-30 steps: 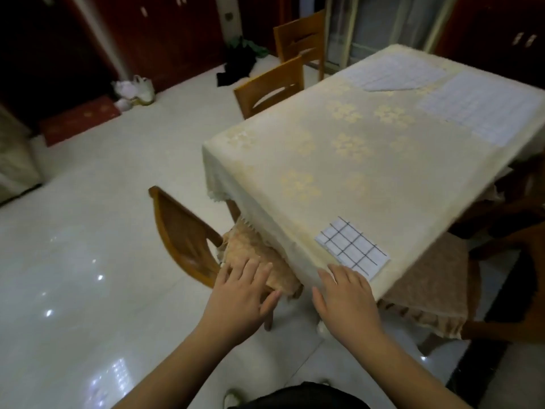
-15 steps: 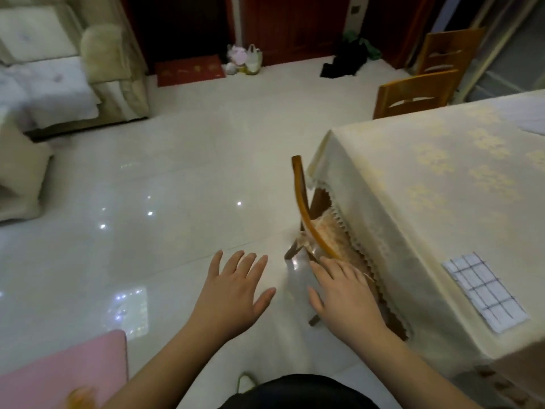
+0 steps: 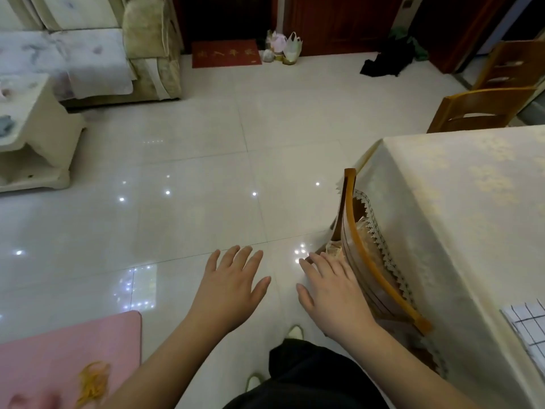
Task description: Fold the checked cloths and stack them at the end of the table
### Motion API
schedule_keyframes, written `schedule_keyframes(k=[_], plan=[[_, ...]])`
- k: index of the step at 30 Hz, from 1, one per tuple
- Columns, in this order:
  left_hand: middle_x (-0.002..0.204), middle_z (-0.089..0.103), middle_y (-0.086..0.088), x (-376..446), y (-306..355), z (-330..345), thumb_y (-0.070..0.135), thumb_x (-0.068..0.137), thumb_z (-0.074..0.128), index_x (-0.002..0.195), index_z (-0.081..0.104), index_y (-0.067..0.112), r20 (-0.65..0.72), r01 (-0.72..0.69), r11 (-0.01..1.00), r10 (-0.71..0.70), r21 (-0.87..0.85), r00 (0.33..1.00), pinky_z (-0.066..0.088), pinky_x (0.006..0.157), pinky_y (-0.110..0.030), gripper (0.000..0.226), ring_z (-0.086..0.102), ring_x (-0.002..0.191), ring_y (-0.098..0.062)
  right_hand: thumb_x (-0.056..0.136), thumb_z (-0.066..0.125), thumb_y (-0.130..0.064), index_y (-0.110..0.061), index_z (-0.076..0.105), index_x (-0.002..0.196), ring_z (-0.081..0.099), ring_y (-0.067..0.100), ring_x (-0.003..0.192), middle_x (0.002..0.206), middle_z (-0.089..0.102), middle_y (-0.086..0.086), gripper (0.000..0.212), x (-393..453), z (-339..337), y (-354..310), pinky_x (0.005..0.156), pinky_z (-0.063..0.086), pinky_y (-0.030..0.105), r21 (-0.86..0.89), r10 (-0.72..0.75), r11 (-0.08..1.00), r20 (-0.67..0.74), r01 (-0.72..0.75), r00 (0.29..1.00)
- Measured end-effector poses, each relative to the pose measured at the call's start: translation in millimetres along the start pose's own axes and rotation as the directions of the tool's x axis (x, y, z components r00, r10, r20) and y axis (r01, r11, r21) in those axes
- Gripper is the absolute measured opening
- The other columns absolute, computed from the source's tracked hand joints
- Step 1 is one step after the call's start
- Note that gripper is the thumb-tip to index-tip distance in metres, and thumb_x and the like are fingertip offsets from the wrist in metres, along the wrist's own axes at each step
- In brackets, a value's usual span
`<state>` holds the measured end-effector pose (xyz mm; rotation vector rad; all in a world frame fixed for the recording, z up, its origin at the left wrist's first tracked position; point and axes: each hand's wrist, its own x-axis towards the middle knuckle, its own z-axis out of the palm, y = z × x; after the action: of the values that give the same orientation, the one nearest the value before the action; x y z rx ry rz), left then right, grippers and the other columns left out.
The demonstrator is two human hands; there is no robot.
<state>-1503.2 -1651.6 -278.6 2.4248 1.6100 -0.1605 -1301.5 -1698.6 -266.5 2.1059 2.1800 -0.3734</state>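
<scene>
Beside the dining table (image 3: 460,219), at 4 o'clock, a folded checked cloth (image 3: 528,326) lies near the edge, cut off by the frame. Both hands hover over the tiled floor: left hand (image 3: 230,287) spread wide and empty, right hand (image 3: 333,290) flat and empty, just beside a wooden chair (image 3: 371,255) half hidden under the tablecloth's lace.

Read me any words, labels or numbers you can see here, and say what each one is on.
Red doormat: a row of gold characters, too blurred to read.
Checked cloth: grid lines only, no text.
Nothing else carries readable writing.
</scene>
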Motion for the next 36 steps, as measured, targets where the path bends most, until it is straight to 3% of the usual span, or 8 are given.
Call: schedule_keyframes(k=[3, 19, 22, 25, 29, 33, 36], plan=[[0.125, 0.066, 0.0, 29.9, -1.3, -0.4, 0.057, 0.099, 0.003, 0.127, 0.061, 0.022, 0.022, 0.007, 1.0, -0.007, -0.004, 1.0, 0.044, 0.1, -0.051, 0.073, 0.061, 0.118, -0.023, 0.09, 0.026, -0.046, -0.019, 0.06, 0.128, 0.053, 0.028, 0.126, 0.13, 0.061, 0.006, 0.058, 27.0, 1.3, 11.5, 0.107, 0.04, 0.052, -0.026, 0.023, 0.999, -0.005, -0.023, 1.0], [0.13, 0.064, 0.0, 173.5, -19.3, -34.9, 0.055, 0.101, 0.009, 0.127, 0.063, 0.023, 0.021, 0.007, 0.998, -0.008, 0.066, 1.0, 0.046, 0.101, -0.051, 0.068, 0.058, 0.124, -0.021, 0.09, 0.029, -0.049, -0.021, 0.065, 0.125, 0.056, 0.03, 0.125, 0.129, 0.064, 0.007, 0.057, 184.3, -24.8, 56.2, 0.108, 0.036, 0.054, 0.017, 0.004, 1.0, -0.029, -0.003, 1.0], [0.14, 0.056, -0.002, 206.9, -34.9, -38.4, 0.054, 0.101, 0.008, 0.13, 0.061, 0.021, 0.0, -0.042, 0.996, 0.042, 0.085, 0.999, 0.041, 0.108, -0.05, 0.069, 0.049, 0.133, -0.024, 0.09, 0.029, -0.048, -0.02, 0.066, 0.124, 0.057, 0.029, 0.123, 0.128, 0.064, 0.007, 0.057, 215.9, -31.4, 54.5, 0.107, 0.037, 0.054, 0.025, 0.027, 0.999, -0.038, -0.026, 0.999], [0.147, 0.048, -0.004, 244.9, -54.3, -42.2, 0.054, 0.101, 0.01, 0.135, 0.058, 0.019, -0.022, -0.103, 0.989, 0.106, 0.103, 0.994, 0.024, 0.111, -0.048, 0.068, 0.041, 0.138, -0.025, 0.09, 0.028, -0.048, -0.019, 0.066, 0.124, 0.058, 0.03, 0.122, 0.127, 0.065, 0.008, 0.059, 250.1, -35.1, 48.8, 0.105, 0.04, 0.056, 0.027, 0.053, 0.998, -0.041, -0.052, 0.998], [0.15, 0.044, -0.005, 298.9, -91.4, -48.5, 0.053, 0.101, 0.015, 0.137, 0.055, 0.02, -0.046, -0.139, 0.985, 0.144, 0.1, 0.988, 0.013, 0.114, -0.045, 0.063, 0.038, 0.141, -0.026, 0.089, 0.027, -0.048, -0.018, 0.065, 0.125, 0.057, 0.031, 0.123, 0.128, 0.064, 0.008, 0.06, 306.4, -36.9, 33.9, 0.107, 0.037, 0.056, -0.023, 0.074, 0.997, -0.044, -0.075, 0.996], [0.148, 0.046, -0.005, 346.4, -132.0, -67.1, 0.052, 0.101, 0.015, 0.137, 0.054, 0.02, -0.052, -0.189, 0.978, 0.194, 0.083, 0.98, 0.017, 0.113, -0.045, 0.063, 0.039, 0.14, -0.026, 0.09, 0.028, -0.046, -0.018, 0.064, 0.126, 0.057, 0.031, 0.124, 0.128, 0.064, 0.008, 0.058, 361.2, -47.8, 15.0, 0.113, 0.025, 0.052, -0.039, 0.135, 0.99, -0.064, -0.138, 0.989], [0.145, 0.051, -0.003, 383.0, -161.9, -78.7, 0.052, 0.099, 0.021, 0.136, 0.055, 0.022, -0.047, -0.226, 0.97, 0.231, 0.093, 0.972, 0.019, 0.114, -0.045, 0.059, 0.043, 0.137, -0.025, 0.09, 0.029, -0.046, -0.017, 0.064, 0.126, 0.058, 0.03, 0.122, 0.127, 0.065, 0.008, 0.058, 397.6, -61.8, 4.6, 0.109, 0.021, 0.05, -0.042, 0.178, 0.982, -0.101, -0.183, 0.979]])
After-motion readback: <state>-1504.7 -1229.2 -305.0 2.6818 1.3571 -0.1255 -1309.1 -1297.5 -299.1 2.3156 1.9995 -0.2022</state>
